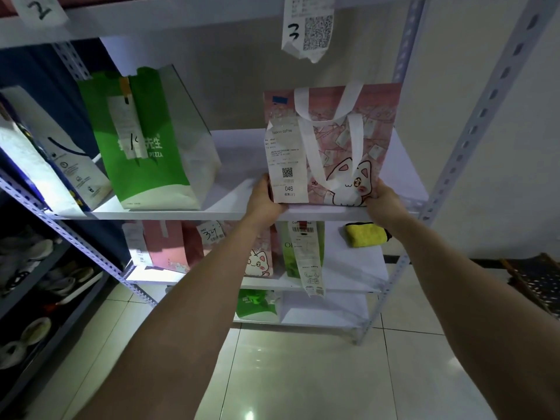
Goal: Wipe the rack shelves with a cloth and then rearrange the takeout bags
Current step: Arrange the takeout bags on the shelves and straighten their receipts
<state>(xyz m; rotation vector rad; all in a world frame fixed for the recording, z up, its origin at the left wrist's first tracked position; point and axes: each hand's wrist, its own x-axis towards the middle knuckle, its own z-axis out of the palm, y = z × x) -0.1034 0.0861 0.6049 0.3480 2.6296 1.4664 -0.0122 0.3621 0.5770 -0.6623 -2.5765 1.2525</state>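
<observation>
- Hands: our left hand (265,199) and right hand (382,197) grip the pink bag (372,116) by its bottom corners; it stands on the shelf (236,189) between them.
- Yellow cloth (363,235) lies just below our right hand.

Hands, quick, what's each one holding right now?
Left hand: grips the pink cat bag at its lower left edge.
Right hand: grips the same bag's lower right edge.

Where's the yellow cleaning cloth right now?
In the head view, the yellow cloth lies at the right end of the lower shelf, just below the right hand and right of a green bag.
</observation>
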